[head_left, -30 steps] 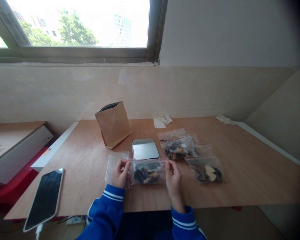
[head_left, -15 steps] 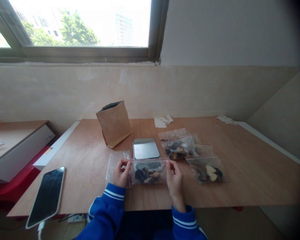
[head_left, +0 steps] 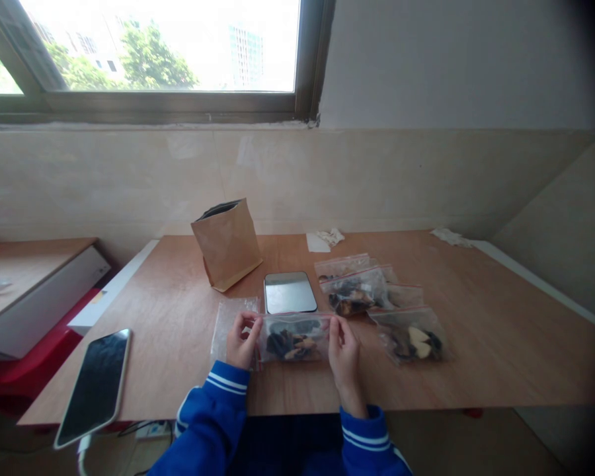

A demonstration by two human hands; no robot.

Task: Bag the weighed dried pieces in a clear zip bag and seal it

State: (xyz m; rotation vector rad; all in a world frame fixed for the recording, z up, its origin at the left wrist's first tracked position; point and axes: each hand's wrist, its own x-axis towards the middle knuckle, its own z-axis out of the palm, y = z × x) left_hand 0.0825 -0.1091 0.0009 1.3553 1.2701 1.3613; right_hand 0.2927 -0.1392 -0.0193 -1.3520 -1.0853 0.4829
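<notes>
A clear zip bag (head_left: 293,338) with dark and pale dried pieces lies flat on the wooden table (head_left: 168,330) in front of me. My left hand (head_left: 241,342) pinches its left end and my right hand (head_left: 344,349) pinches its right end, near the red seal strip. An empty clear bag (head_left: 228,316) lies under my left hand. A small metal-topped scale (head_left: 289,293) sits just beyond the held bag.
Three filled zip bags (head_left: 410,337) (head_left: 354,293) (head_left: 341,265) lie to the right. A brown paper bag (head_left: 227,244) stands open behind the scale. A phone (head_left: 95,385) rests at the table's left front corner. Crumpled tissues (head_left: 324,239) (head_left: 449,236) lie at the back edge.
My two hands have stayed on the ends of the bag, with only a slight shift of the fingers along its top edge. Nothing else has moved.
</notes>
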